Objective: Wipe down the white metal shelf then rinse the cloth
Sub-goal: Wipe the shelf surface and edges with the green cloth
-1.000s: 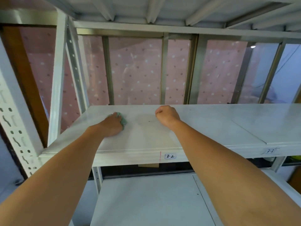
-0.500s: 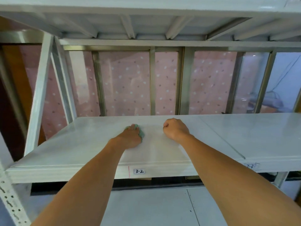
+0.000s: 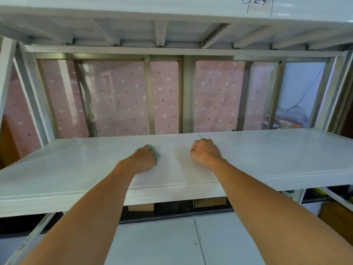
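Nearest the camera, both bare forearms reach forward over the lower shelf board point(image 3: 162, 243) and cross the front lip of the white metal shelf point(image 3: 66, 175). I judge the step in hand to be the wiping itself; the rinse is not yet begun. The left hand point(image 3: 142, 159) lies palm down on the shelf a little left of the middle. Its fingers bend over a bunched green cloth point(image 3: 157, 155) and press it to the surface, so only the cloth's edges show, past the fingertips and at the hand's right side. The right hand point(image 3: 205, 152) sits to the right, apart from the cloth, closed into a fist that holds nothing I can see. It rests on the shelf, likely as a brace. Both arms are stretched nearly full, with the wrists fairly straight. The next move calls for sweeping the cloth under steady downward pressure across whatever stretches remain, probably the far strip along the back edge and the long run to the right. That reach may need a lean or a sidestep. Beyond the shelf stand window bars point(image 3: 148, 96) with a pink dotted curtain point(image 3: 118, 104) behind them.
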Tool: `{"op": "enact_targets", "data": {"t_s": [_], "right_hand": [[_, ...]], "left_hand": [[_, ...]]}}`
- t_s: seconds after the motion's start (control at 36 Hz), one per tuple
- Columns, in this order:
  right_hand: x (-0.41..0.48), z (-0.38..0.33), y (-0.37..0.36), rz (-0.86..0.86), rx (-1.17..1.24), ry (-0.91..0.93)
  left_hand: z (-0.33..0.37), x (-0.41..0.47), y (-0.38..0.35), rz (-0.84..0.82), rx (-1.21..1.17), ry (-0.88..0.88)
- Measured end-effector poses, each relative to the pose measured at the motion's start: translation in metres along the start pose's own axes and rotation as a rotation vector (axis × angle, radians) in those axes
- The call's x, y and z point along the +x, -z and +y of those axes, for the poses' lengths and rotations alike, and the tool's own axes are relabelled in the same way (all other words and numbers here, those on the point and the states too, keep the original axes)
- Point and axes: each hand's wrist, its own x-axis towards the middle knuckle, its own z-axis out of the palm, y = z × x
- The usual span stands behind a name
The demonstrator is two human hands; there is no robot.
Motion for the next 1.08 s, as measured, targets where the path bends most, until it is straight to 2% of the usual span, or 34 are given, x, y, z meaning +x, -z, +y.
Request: {"op": "enact_targets", "data": {"t_s": [0.14,0.25,0.53,0.64,0.75,0.94,1.08], "right_hand": [[-0.008,0.055,0.013,0.003,0.002,-0.050],[-0.014,0.092,0.021,0.072,0.014,-0.067],[-0.012,0.155,0.049,0.137,0.053,-0.110],[-0.011,0.178,0.052,0.085,0.060,-0.160],[-0.007,0.194,0.054,0.044,0.080,-0.135],[0.004,0.223,0.069,-0.030,0.115,-0.047],[0.014,0.255,0.075,-0.017,0.122,-0.008]], "left_hand": [[0.029,0.008,-0.004,-0.020,-0.028,0.026],[0.051,0.016,-0.007,-0.022,-0.005,0.011],[0.112,0.043,-0.023,0.012,-0.018,-0.039],[0.139,0.050,-0.029,-0.003,-0.050,-0.072],[0.162,0.056,-0.031,-0.046,-0.078,-0.116],[0.202,0.071,-0.035,-0.034,-0.087,-0.101],[0.237,0.089,-0.044,0.011,-0.133,-0.047]]}}
